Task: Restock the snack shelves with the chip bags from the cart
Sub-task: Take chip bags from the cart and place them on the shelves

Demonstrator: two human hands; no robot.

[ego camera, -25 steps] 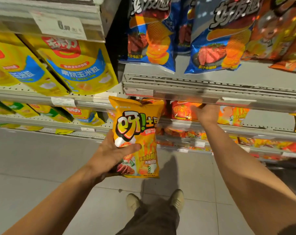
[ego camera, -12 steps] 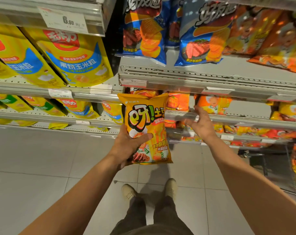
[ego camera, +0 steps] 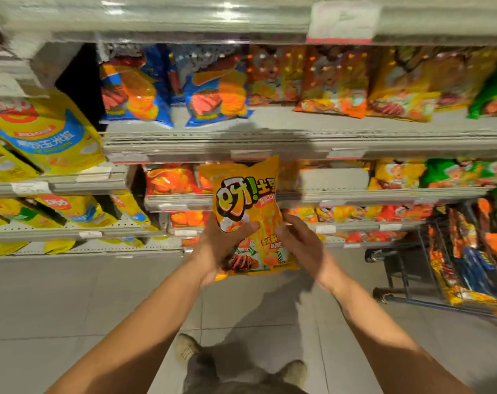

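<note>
The glossy orange-yellow plastic chip bag (ego camera: 248,220) is held upright before the grey metal snack shelves (ego camera: 298,146). The left hand (ego camera: 218,245) grips it, thumb across its crinkled front; the right hand (ego camera: 298,243) curls on its right edge.

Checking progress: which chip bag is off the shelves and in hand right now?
The yellow-orange chip bag at centre: left hand and right hand grip its sides, upright, before the shelves; others sit shelved.

i see an orange-yellow bag (ego camera: 248,220) with bold white-and-black lettering. blue bags (ego camera: 133,92) with orange chips sit above, yellow bags (ego camera: 45,135) with blue bands at left, green bags (ego camera: 492,92) at right. shelves (ego camera: 298,140) pale grey, floor (ego camera: 56,302) grey tile.
</note>
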